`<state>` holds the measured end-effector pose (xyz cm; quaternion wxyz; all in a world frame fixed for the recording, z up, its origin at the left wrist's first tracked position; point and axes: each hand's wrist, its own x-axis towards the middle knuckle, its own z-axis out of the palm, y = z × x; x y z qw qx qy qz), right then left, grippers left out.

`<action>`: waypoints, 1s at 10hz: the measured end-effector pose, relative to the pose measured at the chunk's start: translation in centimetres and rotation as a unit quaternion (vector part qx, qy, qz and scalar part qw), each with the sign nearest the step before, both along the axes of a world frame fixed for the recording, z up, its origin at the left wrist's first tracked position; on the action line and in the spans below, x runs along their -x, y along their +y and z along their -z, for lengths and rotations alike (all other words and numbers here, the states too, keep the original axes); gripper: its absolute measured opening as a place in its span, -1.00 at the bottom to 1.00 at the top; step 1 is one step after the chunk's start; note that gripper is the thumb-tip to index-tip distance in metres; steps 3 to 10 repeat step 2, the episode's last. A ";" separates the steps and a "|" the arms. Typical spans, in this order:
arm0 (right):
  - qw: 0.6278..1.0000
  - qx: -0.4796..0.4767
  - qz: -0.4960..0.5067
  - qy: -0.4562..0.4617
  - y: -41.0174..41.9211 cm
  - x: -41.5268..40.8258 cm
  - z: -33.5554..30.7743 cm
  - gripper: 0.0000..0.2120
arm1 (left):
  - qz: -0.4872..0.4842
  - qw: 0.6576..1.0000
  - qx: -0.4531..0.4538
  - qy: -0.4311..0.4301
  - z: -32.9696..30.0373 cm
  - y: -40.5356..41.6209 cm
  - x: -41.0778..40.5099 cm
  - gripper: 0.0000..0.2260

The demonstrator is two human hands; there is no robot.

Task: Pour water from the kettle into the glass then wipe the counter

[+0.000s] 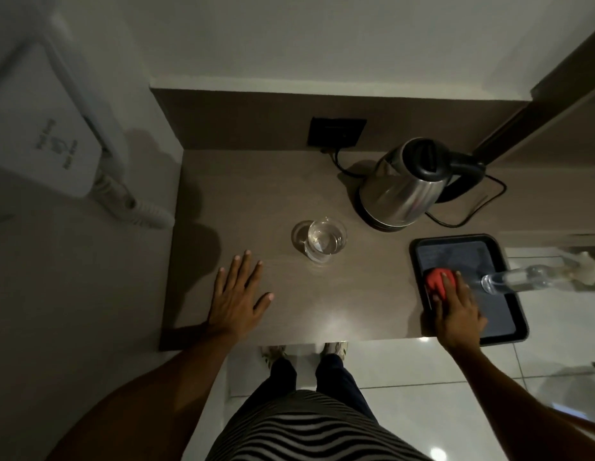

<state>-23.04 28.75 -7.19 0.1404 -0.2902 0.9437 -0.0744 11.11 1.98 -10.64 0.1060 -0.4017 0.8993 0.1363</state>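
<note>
Counter (pixel 322 201) holds one kettle (pixel 402 191), one glass (pixel 324 239), two hands

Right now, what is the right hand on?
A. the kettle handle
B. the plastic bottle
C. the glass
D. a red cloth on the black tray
D: the right hand rests its fingers over the red cloth lying on the black tray, away from the kettle and glass.
</note>
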 end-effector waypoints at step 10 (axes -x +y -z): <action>0.999 -0.007 0.001 -0.036 -1.2 0.4 -3.1 -0.25 | -0.028 0.991 -0.013 0.131 -4.2 -0.1 2.0 -0.25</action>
